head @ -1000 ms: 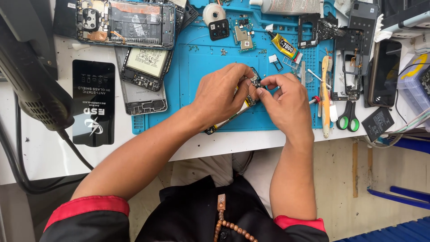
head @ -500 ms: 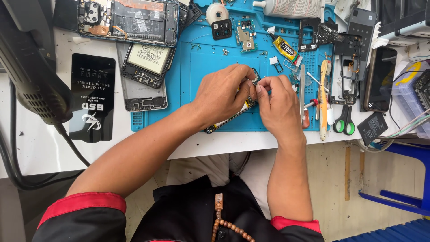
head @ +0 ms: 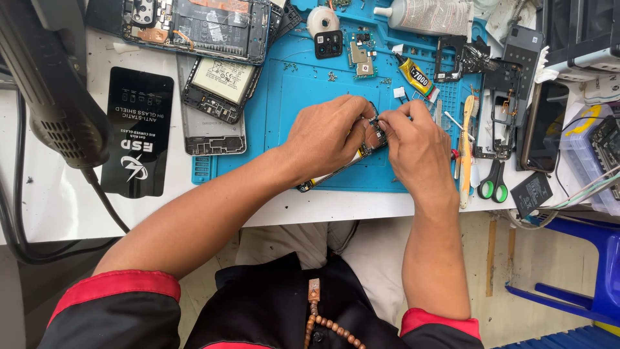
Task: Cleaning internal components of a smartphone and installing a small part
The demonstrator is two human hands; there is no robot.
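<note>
A white bench carries everything, and a blue work mat covers its middle. At the far left a black hot-air tool leans over the bench, its cable trailing down to the near edge. Beside it lies a flat black packet, and next to that a grey phone back shell with a bared phone frame overlapping its top. A larger opened phone lies across the top edge of the mat.

Both hands meet over the centre of the mat. The left hand curls over a small dismantled phone, whose lower edge sticks out from under the palm toward the near edge of the mat; the fingers are pressed together around its upper end. The right hand comes in from the right with thumb and forefinger pinched together at that same upper end, touching the left fingertips. What they pinch is too small to make out, possibly a tiny part or tool tip.

To the right of the hands lie a yellow-handled brush and green-handled scissors. Above them a small yellow glue tube lies tilted on the mat, with a black camera module further left.
</note>
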